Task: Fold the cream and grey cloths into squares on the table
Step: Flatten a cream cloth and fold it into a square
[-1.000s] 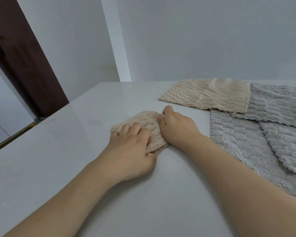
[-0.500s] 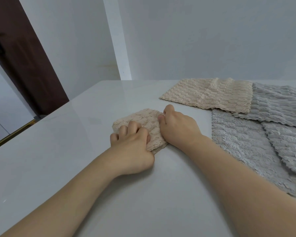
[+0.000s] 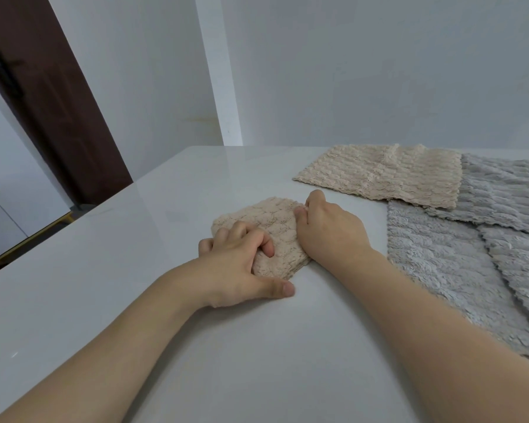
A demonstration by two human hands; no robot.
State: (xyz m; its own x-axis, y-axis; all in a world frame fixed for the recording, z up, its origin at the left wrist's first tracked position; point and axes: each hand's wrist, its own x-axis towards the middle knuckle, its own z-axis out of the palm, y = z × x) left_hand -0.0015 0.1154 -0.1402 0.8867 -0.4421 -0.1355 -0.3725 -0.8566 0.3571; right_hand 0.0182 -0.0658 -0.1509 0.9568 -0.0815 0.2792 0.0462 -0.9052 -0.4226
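Note:
A small folded cream cloth (image 3: 272, 221) lies in the middle of the white table (image 3: 135, 270). My left hand (image 3: 239, 267) rests on its near left part, fingers curled over the top and thumb stretched along the near edge. My right hand (image 3: 330, 233) presses on its right side, fingers bent at the cloth's far right corner. A larger cream cloth (image 3: 379, 175) lies flat further back. Grey cloths (image 3: 440, 270) overlap each other at the right.
The table's left edge runs diagonally, with a dark brown door (image 3: 49, 96) and floor beyond it. A pale wall (image 3: 348, 71) stands right behind the table's far edge.
My left hand has slid back toward me over the folded cream cloth, and its thumb now lies stretched along the near edge. My right hand has stayed almost where it was.

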